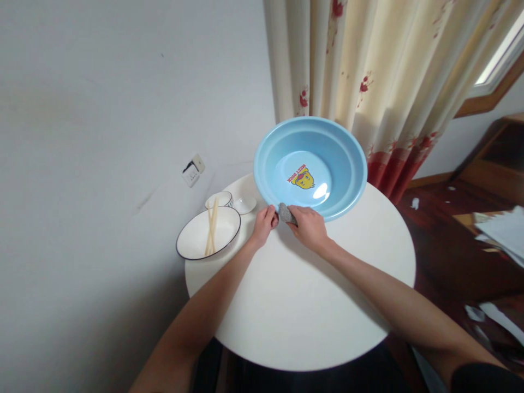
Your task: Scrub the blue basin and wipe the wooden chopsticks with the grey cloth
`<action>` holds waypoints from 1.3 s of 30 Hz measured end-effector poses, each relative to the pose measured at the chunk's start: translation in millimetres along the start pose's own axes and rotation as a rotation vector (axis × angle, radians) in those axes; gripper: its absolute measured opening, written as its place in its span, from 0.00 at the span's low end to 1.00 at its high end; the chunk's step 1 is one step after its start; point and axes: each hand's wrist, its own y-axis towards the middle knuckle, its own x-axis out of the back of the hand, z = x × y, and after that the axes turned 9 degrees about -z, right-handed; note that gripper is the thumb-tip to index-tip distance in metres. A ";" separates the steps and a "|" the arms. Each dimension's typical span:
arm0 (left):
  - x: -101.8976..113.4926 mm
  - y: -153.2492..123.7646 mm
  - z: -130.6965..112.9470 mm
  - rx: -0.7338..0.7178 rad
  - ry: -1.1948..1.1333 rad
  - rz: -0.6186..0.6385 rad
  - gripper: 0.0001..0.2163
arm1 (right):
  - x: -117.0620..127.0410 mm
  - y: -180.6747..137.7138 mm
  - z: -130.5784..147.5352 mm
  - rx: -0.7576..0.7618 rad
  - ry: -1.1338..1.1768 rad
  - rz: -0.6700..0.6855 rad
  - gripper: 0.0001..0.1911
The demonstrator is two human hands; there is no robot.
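A light blue plastic basin [270,158] with a yellow duck print inside stands on the round white table, its near side toward me. My left hand [265,224] is closed on the basin's near rim, thumb uppermost. Just right of it, my right hand [309,225] grips a small grey cloth [286,214], bunched up and pressed to the same rim. Most of the cloth is hidden under the fingers, so its full shape cannot be seen.
Left of the basin, a large white bowl [196,232] with a dark rim has chopsticks [211,229] lying across it. Behind it are a smaller patterned bowl [219,199] and a white dish [245,204]. A wall borders the table [295,316] at left, a curtain [347,65] behind.
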 end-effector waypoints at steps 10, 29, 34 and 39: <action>-0.5 -2.1 -2.0 0.036 -0.023 0.039 0.29 | 1.1 0.0 0.1 -0.007 0.004 0.006 0.14; 3.0 6.7 0.5 0.023 -0.089 -0.063 0.28 | 2.1 1.7 1.7 -0.001 0.003 0.015 0.15; 2.2 7.3 -1.2 0.027 -0.121 -0.074 0.28 | 1.6 1.6 0.8 0.010 0.005 0.009 0.14; 0.1 4.2 -1.4 0.034 -0.103 -0.072 0.29 | 0.8 1.2 0.6 0.010 0.000 0.001 0.14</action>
